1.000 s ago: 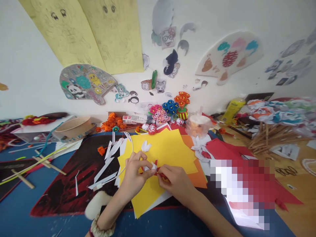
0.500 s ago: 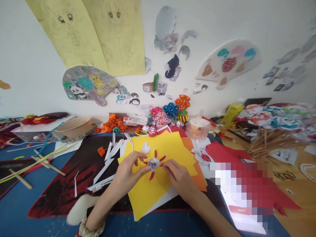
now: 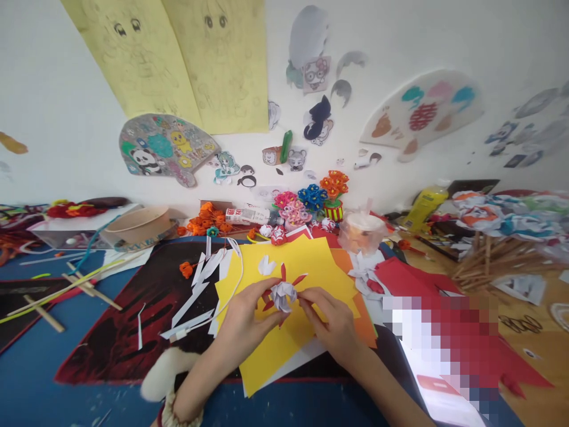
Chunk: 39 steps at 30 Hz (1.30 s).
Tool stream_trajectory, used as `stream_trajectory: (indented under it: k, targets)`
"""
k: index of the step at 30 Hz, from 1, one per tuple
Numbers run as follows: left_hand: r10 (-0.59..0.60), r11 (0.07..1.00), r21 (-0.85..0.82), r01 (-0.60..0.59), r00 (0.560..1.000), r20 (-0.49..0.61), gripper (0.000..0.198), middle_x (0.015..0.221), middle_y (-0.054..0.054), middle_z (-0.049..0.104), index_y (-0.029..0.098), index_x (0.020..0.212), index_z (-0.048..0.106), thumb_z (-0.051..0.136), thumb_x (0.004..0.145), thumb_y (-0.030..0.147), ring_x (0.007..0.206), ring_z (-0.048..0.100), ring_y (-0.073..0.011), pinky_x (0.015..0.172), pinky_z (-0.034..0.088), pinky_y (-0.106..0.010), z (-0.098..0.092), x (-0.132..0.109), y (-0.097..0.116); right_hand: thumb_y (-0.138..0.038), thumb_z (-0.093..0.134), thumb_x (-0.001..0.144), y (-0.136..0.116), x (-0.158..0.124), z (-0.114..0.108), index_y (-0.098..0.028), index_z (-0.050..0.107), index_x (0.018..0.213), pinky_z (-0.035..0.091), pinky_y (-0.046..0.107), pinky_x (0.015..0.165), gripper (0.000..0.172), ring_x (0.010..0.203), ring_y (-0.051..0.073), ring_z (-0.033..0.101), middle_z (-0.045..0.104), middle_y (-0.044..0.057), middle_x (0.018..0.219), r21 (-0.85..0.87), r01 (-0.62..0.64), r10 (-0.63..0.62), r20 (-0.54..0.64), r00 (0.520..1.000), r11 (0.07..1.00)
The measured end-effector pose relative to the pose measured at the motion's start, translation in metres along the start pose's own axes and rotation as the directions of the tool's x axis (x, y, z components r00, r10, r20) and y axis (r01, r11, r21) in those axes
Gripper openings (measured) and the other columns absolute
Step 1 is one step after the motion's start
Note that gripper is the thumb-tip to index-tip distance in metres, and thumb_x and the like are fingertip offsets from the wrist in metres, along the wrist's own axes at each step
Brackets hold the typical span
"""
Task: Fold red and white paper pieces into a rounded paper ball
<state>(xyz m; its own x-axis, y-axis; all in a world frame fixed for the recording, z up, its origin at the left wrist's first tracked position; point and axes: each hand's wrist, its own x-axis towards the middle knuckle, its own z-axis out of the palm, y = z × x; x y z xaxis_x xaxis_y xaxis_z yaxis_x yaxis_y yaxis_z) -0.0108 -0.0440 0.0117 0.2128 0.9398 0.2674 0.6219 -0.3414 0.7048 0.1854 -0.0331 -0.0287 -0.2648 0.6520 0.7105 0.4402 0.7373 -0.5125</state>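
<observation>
Between my two hands, above a stack of yellow paper (image 3: 262,362), is a folded paper flower (image 3: 283,296) with a white crumpled middle and red pointed petals sticking out around it. My left hand (image 3: 249,311) pinches it from the left side, thumb below and fingers behind. At its right edge, the thumb and forefinger of my right hand (image 3: 326,317) are pressed together on the flower. A small white folded paper piece (image 3: 267,265) lies on the yellow sheet just beyond the flower.
White paper strips (image 3: 189,305) and a white cable (image 3: 235,255) lie left of the stack. A lidded plastic cup (image 3: 363,228) stands behind it. Red paper (image 3: 413,279) and a lit screen (image 3: 433,379) are at right. Bunches of craft flowers (image 3: 311,198) line the wall.
The flower has turned and tilted, so its white middle now faces more toward me and the red petals point differently. Both hands stay on it, and the view has shifted slightly.
</observation>
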Motion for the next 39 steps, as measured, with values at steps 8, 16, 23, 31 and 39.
stream_trajectory:
  k: [8,16,23,31,39]
  targets:
    - [0.044,0.998,0.047,-0.035,0.977,-0.210,0.032,0.089,-0.002,0.073,0.021,0.107,0.065,0.074,0.077,0.027,0.069,0.062,-0.0155,0.067,0.053,-0.028,0.013,-0.003,0.006,-0.015,0.042,0.098,-0.003,-0.002,0.005,-0.020,0.056,0.100,0.052,0.025,0.066,0.015,0.073,0.015,0.065,0.067,0.006,0.085,0.048,0.030,-0.032,0.039,0.999,0.998]
    - [0.071,0.997,0.007,-0.071,0.985,-0.160,0.034,0.089,-0.002,0.074,0.020,0.107,0.065,0.074,0.079,0.037,0.066,0.062,-0.0150,0.064,0.054,-0.026,0.012,-0.001,0.004,-0.015,0.048,0.095,-0.009,0.002,0.003,-0.020,0.058,0.099,0.052,0.024,0.067,0.012,0.074,0.015,0.065,0.067,0.005,0.085,0.099,-0.075,0.074,0.010,0.997,0.992]
    - [0.208,0.978,0.004,-0.208,0.978,-0.005,0.040,0.100,-0.006,0.075,0.020,0.125,0.059,0.060,0.091,0.041,0.079,0.070,-0.0176,0.072,0.056,-0.028,0.001,0.002,-0.002,-0.016,0.050,0.095,-0.002,0.003,-0.001,-0.019,0.063,0.097,0.052,0.026,0.065,0.014,0.074,0.017,0.067,0.071,0.006,0.084,0.030,-0.102,0.103,-0.029,0.994,0.994]
    - [0.183,0.981,0.104,-0.164,0.959,-0.215,0.027,0.086,-0.006,0.076,0.018,0.108,0.066,0.055,0.094,0.039,0.060,0.070,-0.0156,0.060,0.057,-0.025,0.015,-0.005,-0.003,-0.028,0.068,0.081,-0.013,0.004,0.003,-0.019,0.062,0.106,0.055,0.029,0.070,0.027,0.078,0.019,0.066,0.069,0.005,0.089,0.088,-0.257,0.249,0.090,0.964,0.962]
    - [0.183,0.982,0.069,-0.174,0.971,-0.154,0.025,0.079,-0.004,0.075,0.019,0.108,0.066,0.053,0.094,0.035,0.061,0.070,-0.0161,0.061,0.057,-0.024,0.016,-0.005,0.005,-0.025,0.051,0.095,-0.001,0.003,0.000,-0.019,0.064,0.091,0.050,0.027,0.060,0.014,0.067,0.017,0.065,0.068,0.004,0.076,-0.006,-0.147,0.147,0.034,0.989,0.989]
